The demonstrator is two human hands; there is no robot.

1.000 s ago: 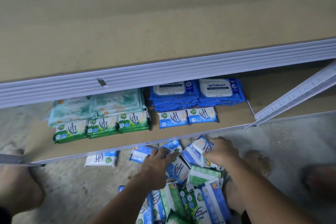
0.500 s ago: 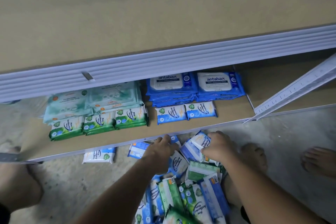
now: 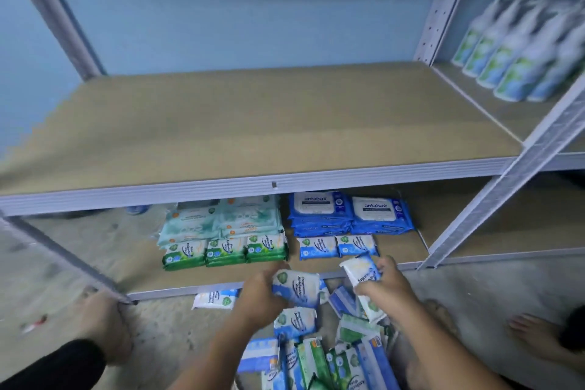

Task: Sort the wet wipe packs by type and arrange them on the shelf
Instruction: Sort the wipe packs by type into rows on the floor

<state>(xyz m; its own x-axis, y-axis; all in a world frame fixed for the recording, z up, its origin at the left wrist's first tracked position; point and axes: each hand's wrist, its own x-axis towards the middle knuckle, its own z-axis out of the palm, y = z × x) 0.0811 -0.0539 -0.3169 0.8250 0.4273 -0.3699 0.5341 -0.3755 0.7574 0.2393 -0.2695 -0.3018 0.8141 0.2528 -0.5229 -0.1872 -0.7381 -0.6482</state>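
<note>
The left hand is gripping a blue-and-white pack, fingers curled round its left edge, with the pack lying broadside and its long axis running roughly side to side. The right hand is pinching a second blue-and-white pack by its lower half, tilted so its long axis is pointing up toward the lower shelf board. Both packs are hanging just above the loose heap on the floor, at the shelf's front lip.

The row of small blue packs is sitting straight ahead of the fingers, just beyond the right hand, which is the nearer one (so that pack probably goes first, turned to lie level). Behind the row, the large blue packs are reading "antabax". The green packs are carrying sideways wording that looks like "Antibacterial"; the pale teal packs are too blurred to read.
</note>
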